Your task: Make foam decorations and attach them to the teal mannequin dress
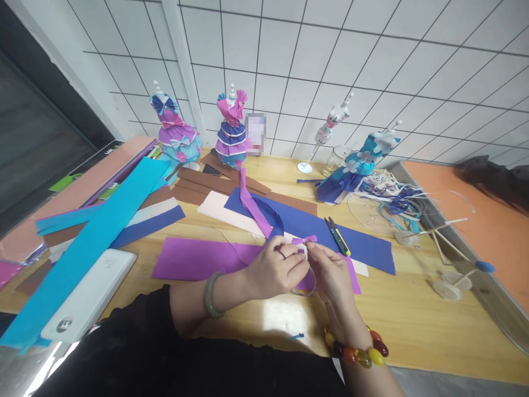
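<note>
A small purple paper bow (305, 240) sits at the tips of my two hands, over the strips on the table. My right hand (333, 270) is closed in a pinch at the bow's right end. Curled beside it, my left hand (281, 267) grips a thin thread (314, 284), which loops below the fingers. What lies between the left fingertips is partly hidden. Under the hands is a wide purple strip (190, 259). Behind it lie a dark blue strip (363, 247) and a narrow purple strip (252, 207). Thread snips (338, 237) rest on the blue strip.
Dressed mini mannequins (177, 129) stand along the tiled wall, with a bare-skirted one (305, 167) among them. A white power bank (91, 298) lies left under a long turquoise strip (95, 237). At right are tangled ribbons (399, 201), sticks on round bases (446, 289) and an orange-lined tray (479, 220).
</note>
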The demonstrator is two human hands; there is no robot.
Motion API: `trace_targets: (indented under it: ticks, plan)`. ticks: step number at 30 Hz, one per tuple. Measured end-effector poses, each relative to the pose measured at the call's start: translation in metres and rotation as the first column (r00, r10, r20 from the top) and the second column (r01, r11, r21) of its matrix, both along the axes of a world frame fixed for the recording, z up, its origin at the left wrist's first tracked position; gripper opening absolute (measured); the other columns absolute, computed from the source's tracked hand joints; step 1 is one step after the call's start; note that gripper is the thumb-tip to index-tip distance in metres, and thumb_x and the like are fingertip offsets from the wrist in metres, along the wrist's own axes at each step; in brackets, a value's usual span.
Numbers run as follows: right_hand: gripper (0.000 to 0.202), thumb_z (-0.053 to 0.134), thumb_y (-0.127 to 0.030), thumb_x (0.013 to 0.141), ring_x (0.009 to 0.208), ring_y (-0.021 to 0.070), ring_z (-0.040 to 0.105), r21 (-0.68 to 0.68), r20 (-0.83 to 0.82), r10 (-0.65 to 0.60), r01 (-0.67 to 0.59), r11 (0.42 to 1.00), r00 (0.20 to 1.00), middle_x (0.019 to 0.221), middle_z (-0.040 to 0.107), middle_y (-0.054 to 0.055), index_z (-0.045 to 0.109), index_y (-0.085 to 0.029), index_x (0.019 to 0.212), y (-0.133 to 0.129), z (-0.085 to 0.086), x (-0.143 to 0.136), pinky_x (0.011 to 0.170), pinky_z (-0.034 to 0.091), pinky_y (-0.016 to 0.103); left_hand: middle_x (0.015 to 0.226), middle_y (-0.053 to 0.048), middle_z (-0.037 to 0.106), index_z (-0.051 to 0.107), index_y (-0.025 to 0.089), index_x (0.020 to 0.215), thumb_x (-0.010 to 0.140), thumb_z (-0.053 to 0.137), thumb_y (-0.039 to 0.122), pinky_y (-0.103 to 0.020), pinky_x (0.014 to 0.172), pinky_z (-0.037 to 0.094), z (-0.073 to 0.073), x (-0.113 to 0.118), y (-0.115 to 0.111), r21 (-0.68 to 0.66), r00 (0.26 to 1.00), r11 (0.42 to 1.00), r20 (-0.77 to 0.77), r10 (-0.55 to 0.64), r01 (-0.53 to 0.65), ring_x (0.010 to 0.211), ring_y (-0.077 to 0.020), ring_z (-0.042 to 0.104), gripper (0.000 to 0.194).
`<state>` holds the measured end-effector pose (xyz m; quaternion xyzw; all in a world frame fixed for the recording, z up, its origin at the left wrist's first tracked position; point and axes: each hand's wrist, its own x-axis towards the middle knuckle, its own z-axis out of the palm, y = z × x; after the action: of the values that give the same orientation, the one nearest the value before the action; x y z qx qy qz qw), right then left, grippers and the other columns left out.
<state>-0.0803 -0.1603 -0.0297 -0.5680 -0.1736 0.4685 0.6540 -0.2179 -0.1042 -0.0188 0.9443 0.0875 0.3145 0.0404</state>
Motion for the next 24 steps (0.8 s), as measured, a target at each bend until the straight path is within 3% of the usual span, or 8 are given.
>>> trace_targets:
  ticks: [5,8,11,16,24]
  plan:
    - [0.009,0.073,-0.026,0.059,0.055,0.0103,0.054,0.024,-0.043,-0.019,0.020,1.000,0.999,0.063,0.065,-0.002,0.068,-0.021,0.063,0.000,0.001,0.001,0.053,0.042,0.023,0.085,-0.005,0.065,0.060,0.017,0.085,0.082,0.046,0.037,-0.036,0.076,0.031,0.006,-0.003,0.005,0.016,0.991,0.998,0.123,-0.061,0.059,0.089,-0.0196,0.052,0.024]
    - [0.008,0.072,-0.027,0.061,0.059,0.0105,0.056,0.064,-0.041,0.021,-0.019,0.998,0.999,0.066,0.067,-0.001,0.069,-0.021,0.066,0.000,0.002,-0.001,0.058,0.043,0.023,0.080,-0.002,0.065,0.061,0.018,0.084,0.080,0.050,0.029,-0.035,0.076,0.031,0.011,-0.003,0.015,-0.089,0.973,0.996,0.226,0.044,-0.024,0.085,-0.0173,0.051,0.016]
    - [0.011,0.071,-0.027,0.063,0.065,0.0125,0.059,0.077,-0.069,0.061,-0.055,0.996,0.996,0.072,0.069,0.001,0.070,-0.021,0.072,-0.001,0.004,-0.004,0.066,0.045,0.026,0.086,-0.003,0.065,0.061,0.018,0.090,0.081,0.048,0.021,-0.034,0.078,0.032,0.012,-0.002,0.024,-0.130,0.966,0.985,0.215,0.143,-0.117,0.088,-0.0165,0.050,0.015]
    - [0.009,0.071,-0.026,0.064,0.061,0.0128,0.060,0.088,-0.090,0.095,-0.087,0.992,0.991,0.072,0.069,0.000,0.070,-0.022,0.072,-0.001,0.008,-0.008,0.067,0.047,0.028,0.097,-0.004,0.063,0.058,0.018,0.098,0.083,0.046,0.025,-0.038,0.083,0.029,0.008,-0.001,0.029,-0.001,0.986,0.992,0.105,0.127,-0.128,0.099,-0.0198,0.047,0.020]
    - [0.012,0.072,-0.023,0.061,0.062,0.0131,0.061,0.074,-0.105,0.117,-0.110,0.991,0.988,0.069,0.069,0.001,0.070,-0.020,0.073,-0.001,0.010,-0.009,0.064,0.047,0.025,0.089,-0.004,0.064,0.056,0.017,0.095,0.086,0.043,0.022,-0.039,0.084,0.028,0.001,-0.003,0.031,0.181,0.985,0.970,0.090,0.148,-0.163,0.100,-0.0193,0.048,0.017]
